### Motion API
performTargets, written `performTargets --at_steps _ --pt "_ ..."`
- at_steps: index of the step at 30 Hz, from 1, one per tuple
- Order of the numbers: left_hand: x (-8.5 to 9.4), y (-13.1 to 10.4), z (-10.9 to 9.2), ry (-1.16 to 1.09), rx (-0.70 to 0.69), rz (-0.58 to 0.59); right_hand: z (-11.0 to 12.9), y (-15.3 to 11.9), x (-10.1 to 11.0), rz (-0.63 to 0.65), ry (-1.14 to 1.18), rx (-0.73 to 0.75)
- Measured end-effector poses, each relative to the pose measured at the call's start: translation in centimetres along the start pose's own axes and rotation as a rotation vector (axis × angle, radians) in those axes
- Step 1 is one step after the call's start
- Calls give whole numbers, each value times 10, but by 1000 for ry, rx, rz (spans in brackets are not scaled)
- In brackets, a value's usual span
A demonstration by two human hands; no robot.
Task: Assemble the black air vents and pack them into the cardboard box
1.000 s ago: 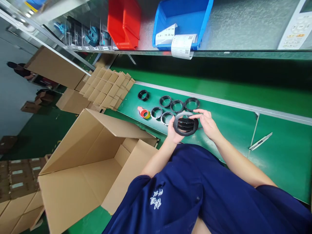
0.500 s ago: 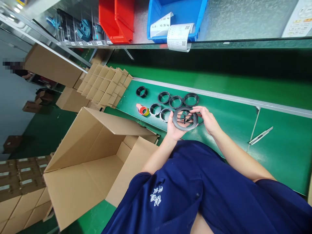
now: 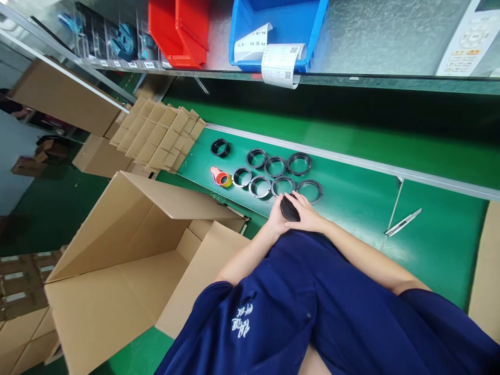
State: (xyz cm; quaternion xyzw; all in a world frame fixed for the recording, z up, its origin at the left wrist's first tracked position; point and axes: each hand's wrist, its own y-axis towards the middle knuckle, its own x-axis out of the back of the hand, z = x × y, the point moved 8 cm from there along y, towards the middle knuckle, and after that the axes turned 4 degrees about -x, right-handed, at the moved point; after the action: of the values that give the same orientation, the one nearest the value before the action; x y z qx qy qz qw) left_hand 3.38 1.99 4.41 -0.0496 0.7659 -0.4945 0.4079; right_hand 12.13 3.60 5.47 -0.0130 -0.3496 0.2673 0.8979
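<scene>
Close to my body, over the bench's near edge, both my hands are closed around a black round part [image 3: 289, 208], which is tilted so that its side faces me. In the earlier view it looks like a ring with thin crossbars inside. My left hand [image 3: 276, 217] grips its left side, and my right hand [image 3: 308, 213] wraps its right side and lower edge. Just beyond my fingers, several black rings [image 3: 299, 164] lie on the green bench in two rows. A lone black ring [image 3: 220, 148] sits farther left, near a roll of yellow-and-red tape [image 3: 224, 179].
An open cardboard box [image 3: 117, 281] stands at my left. Stacked cardboard dividers [image 3: 156, 135] rest on the bench's far left. A utility knife [image 3: 403, 222] lies at right. Above, a shelf carries a red bin [image 3: 179, 31] and a blue bin [image 3: 279, 21] with paper labels.
The held part has turned from facing me to nearly edge-on and come closer to my body. My right hand has closed in around it. The view has shifted slightly.
</scene>
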Motion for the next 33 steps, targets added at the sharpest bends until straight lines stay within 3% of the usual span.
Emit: performTargets --at_steps 2,7,11,14,18,20,23,27,30,33 --pt "7 4 3 41 34 -20 -16 12 0 -30 -30 -56" --pt "42 9 -16 144 -22 -169 -69 38 23 -351 -254 -242" --pt "66 7 -21 130 -9 -214 -98 32 16 -327 -364 -269" --pt "80 4 -21 112 -8 -252 -104 12 24 -293 -403 -316" --pt "89 7 -17 138 36 -313 -83 3 51 -330 -406 -279" --pt "85 13 -16 187 70 -325 -77 7 55 -339 -402 -285" --pt "72 23 -20 313 90 -304 -82 15 40 -230 -407 -342" --pt "46 53 -38 626 -22 -185 -93 28 24 -137 -365 -379" --pt "20 85 -44 938 -94 -52 -98 28 40 -229 -309 -480" --pt "-16 108 -43 1296 -241 111 -93 5 65 -398 -237 -605"
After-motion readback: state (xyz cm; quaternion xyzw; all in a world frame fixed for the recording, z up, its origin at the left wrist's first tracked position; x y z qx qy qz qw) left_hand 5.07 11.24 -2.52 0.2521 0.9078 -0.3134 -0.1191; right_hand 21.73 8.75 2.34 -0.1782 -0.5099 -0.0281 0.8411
